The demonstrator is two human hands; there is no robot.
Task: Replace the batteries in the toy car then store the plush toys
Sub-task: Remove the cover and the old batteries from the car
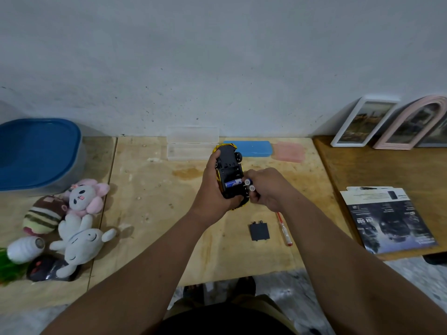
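Yellow plastic edges the one toy car (228, 175), held upside down above the middle of the plywood bench (150, 201), black underside up and battery bay uncovered. One blue battery (232, 183) lies in the bay. Two more batteries (249, 185) show their silver ends at the bay's right edge, pinched in the right hand (268, 189), whose grip is curled round them. The left hand (212, 192) wraps its grip round the car body from the left side, thumb along the edge near a wheel.

Just below the hands, one black battery cover (259, 231) lies flat on the bench, and one screwdriver (284, 229) with a red-and-clear handle lies just right of it, apart from it.

At the lower left of the frame sits a heap of plush toys: one pink and white (84, 197), one striped brown and cream (44, 215), one white bunny (79, 245), one small white ribbed one (24, 249) and one dark one (46, 268) beneath the bunny; something green at the frame's edge is cut off. Above them, upper left, stands one grey tub with a blue lid (38, 151).

Along the wall behind the car lie one clear case (192, 143), open, one blue case (251, 148) partly hidden by the car's nose, and one pink case (289, 152). At the right, two picture frames (362, 122) lean on the wall and one printed packet (387, 218) lies flat.
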